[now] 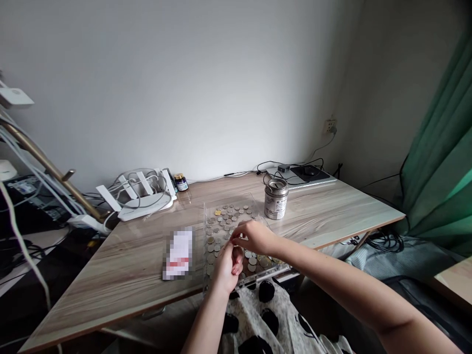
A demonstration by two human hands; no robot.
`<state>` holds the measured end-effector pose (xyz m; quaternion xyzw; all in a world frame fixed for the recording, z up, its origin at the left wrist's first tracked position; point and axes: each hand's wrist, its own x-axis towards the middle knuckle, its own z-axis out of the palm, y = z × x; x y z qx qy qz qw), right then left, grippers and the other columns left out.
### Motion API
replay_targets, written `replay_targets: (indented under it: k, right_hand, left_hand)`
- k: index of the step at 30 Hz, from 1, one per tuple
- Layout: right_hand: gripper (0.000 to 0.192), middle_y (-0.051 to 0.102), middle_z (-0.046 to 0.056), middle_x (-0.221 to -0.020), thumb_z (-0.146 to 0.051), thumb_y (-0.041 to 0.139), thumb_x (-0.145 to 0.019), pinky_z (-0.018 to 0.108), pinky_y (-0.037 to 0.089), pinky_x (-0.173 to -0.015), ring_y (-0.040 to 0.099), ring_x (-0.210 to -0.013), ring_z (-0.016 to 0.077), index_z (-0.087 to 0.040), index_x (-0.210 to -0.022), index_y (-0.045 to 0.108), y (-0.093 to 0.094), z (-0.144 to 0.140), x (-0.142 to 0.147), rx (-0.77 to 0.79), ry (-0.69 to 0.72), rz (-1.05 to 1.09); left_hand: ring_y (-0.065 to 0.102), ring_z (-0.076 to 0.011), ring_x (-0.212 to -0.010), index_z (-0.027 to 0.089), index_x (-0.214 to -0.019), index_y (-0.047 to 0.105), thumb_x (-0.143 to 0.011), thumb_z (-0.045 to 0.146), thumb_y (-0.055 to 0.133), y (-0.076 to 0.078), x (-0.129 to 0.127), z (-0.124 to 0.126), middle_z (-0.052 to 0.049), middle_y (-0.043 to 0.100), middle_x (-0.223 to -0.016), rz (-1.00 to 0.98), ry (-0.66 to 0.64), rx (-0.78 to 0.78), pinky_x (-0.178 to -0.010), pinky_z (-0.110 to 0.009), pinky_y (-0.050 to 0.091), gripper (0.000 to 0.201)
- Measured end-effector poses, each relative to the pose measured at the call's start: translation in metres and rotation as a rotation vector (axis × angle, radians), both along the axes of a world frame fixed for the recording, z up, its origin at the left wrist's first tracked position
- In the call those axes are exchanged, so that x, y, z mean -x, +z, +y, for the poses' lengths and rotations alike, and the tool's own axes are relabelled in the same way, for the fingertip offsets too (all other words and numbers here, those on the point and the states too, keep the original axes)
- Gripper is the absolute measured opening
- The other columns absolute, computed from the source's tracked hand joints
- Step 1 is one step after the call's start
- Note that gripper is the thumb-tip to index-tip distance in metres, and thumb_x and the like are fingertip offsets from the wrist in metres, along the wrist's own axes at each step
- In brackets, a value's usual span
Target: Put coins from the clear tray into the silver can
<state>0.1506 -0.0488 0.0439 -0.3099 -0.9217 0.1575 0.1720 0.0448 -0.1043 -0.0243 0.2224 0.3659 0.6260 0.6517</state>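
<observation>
Wooden desk point(324, 216) against grey wall point(206, 83)

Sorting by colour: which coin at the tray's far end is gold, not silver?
The gold coin at the far left corner of the tray; the coins beside it look silver.

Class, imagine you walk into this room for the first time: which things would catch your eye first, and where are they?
Most eyes would land on the clear tray of coins at the desk's near edge, where the left hand and right hand meet over it, fingers pinched. Just behind it, to the right, stands a metal tin; a white router with antennas and tangled cables sits at the back left.
</observation>
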Motion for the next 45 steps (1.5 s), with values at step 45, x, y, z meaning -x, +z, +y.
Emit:
replay_targets:
  k: [45]
  right_hand:
    - [0.022, 0.066, 0.003, -0.083, -0.025, 0.045, -0.082, 0.023, 0.040, -0.062, 0.057, -0.073, 0.0140, -0.023, -0.089, 0.066, 0.042, 0.046, -0.029, -0.187, -0.421, 0.025]
  left_hand:
    - [0.058, -0.0202, -0.096, 0.018, -0.105, 0.053, -0.082, 0.042, 0.042, 0.006, 0.008, -0.001, -0.012, 0.061, -0.104, -0.260, -0.026, 0.044, -0.081, -0.034, 0.044, 0.035]
